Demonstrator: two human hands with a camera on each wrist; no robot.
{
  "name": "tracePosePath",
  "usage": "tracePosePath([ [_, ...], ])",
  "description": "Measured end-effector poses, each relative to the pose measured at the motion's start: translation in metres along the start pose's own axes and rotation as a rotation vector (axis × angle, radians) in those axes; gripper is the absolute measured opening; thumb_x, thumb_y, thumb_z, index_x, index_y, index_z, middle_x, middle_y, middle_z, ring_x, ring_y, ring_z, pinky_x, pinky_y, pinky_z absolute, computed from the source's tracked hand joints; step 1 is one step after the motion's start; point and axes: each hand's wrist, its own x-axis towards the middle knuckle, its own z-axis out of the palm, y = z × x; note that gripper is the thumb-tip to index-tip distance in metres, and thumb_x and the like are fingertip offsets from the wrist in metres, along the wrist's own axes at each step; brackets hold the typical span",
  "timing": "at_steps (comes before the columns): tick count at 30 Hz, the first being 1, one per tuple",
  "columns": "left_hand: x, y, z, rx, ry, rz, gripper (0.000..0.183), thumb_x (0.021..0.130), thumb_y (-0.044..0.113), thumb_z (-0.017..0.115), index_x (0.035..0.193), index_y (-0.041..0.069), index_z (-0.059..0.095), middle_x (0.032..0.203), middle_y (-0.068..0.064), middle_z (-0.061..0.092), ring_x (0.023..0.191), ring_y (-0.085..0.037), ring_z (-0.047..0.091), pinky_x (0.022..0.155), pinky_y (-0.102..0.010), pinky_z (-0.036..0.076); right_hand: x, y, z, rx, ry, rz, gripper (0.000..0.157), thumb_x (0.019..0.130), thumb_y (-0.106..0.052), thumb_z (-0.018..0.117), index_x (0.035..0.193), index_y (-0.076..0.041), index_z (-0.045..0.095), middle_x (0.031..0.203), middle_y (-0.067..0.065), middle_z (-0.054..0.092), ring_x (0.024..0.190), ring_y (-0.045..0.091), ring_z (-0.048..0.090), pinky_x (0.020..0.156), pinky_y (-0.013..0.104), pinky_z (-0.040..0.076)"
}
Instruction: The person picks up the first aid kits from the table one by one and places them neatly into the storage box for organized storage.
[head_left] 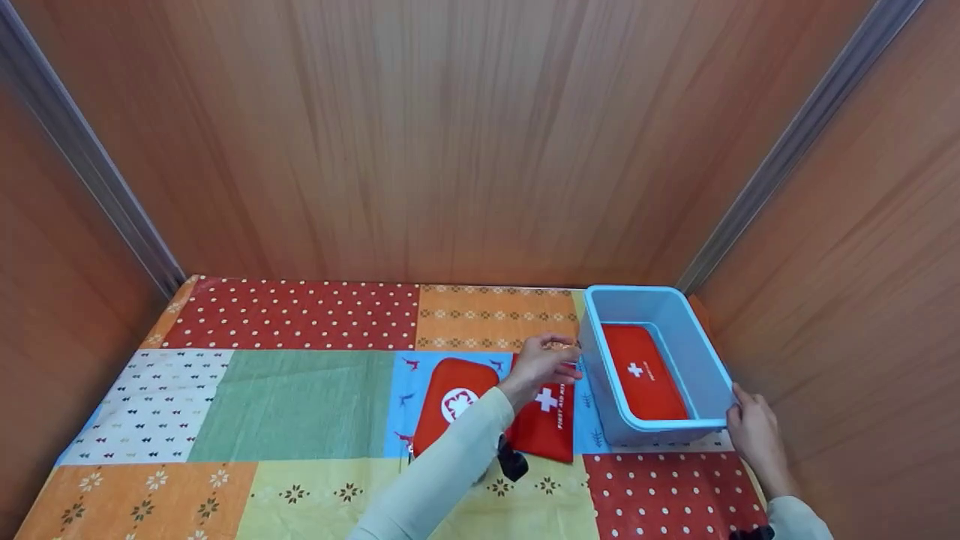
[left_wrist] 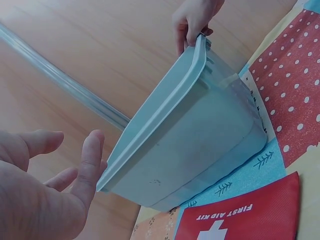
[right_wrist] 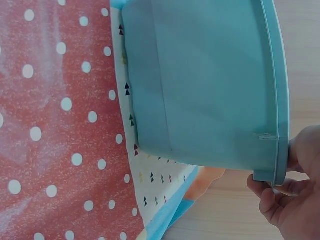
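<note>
A light-blue plastic bin (head_left: 716, 386) stands on the patterned cloth at the right. Inside it, flat on the bottom, lies a red first aid pouch (head_left: 660, 386) with a white cross. My right hand (head_left: 754, 427) pinches the bin's near right rim corner; in the right wrist view its fingers (right_wrist: 292, 187) curl round the edge. Beside the bin's left wall, my left hand (head_left: 541, 364) has loosely bent fingers and holds nothing. Under it on the cloth is a flat red pouch (head_left: 544, 431) lettered FIRST AID KIT. A rounded red case (head_left: 439, 401) lies left of that, partly hidden by my left sleeve.
Wood-grain panels (head_left: 480, 150) rise behind the table and on both sides, the right one close to the bin and my right hand. A patchwork cloth (head_left: 300, 405) covers the table. Dark wrist gear (head_left: 512, 459) shows by my left sleeve.
</note>
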Motion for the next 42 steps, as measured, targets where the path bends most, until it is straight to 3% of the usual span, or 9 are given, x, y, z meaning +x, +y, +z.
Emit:
tracePosePath([
  [5,-0.001,0.0,-0.006,-0.006,0.004,-0.012,0.046,0.087,0.026,0.074,0.126,0.008,0.056,0.101,-0.007,0.07,0.088,-0.03,0.074,0.078,-0.034,0.06,0.0,0.0,0.001,0.002,0.02,-0.012,0.047,0.097,-0.003,0.043,0.141,0.014,0.037,0.113,0.037,0.05,0.097,0.049,0.055,0.082,0.061,0.051],
  [13,-0.001,0.0,-0.016,-0.013,0.032,-0.037,0.042,0.086,0.026,0.076,0.122,0.015,0.058,0.109,-0.009,0.069,0.084,-0.025,0.074,0.081,-0.036,0.059,-0.001,0.0,-0.001,0.007,-0.015,0.012,0.048,0.099,-0.005,0.044,0.142,0.014,0.036,0.112,0.034,0.049,0.094,0.046,0.056,0.076,0.054,0.056],
  [26,-0.001,-0.003,-0.033,-0.03,0.022,0.002,0.037,0.092,0.024,0.069,0.124,0.011,0.057,0.119,-0.019,0.065,0.095,-0.035,0.072,0.084,-0.037,0.058,-0.001,0.0,-0.001,0.012,-0.012,0.006,0.048,0.097,-0.004,0.045,0.141,0.015,0.036,0.113,0.036,0.049,0.099,0.051,0.055,0.085,0.062,0.052],
  [33,-0.002,-0.005,-0.041,-0.033,0.017,0.038,0.041,0.092,0.026,0.069,0.126,0.007,0.056,0.11,-0.013,0.068,0.095,-0.035,0.071,0.085,-0.039,0.058,0.0,0.0,-0.001,0.005,-0.015,-0.001,0.049,0.096,-0.003,0.044,0.14,0.016,0.036,0.116,0.039,0.048,0.102,0.054,0.053,0.09,0.066,0.047],
  [42,-0.002,-0.007,-0.05,-0.058,0.053,0.029,0.043,0.091,0.023,0.069,0.128,0.005,0.055,0.106,-0.011,0.069,0.092,-0.035,0.072,0.081,-0.036,0.059,-0.001,0.001,-0.002,0.015,-0.048,0.023,0.051,0.098,-0.006,0.045,0.143,0.013,0.033,0.115,0.035,0.047,0.098,0.049,0.054,0.084,0.06,0.053],
])
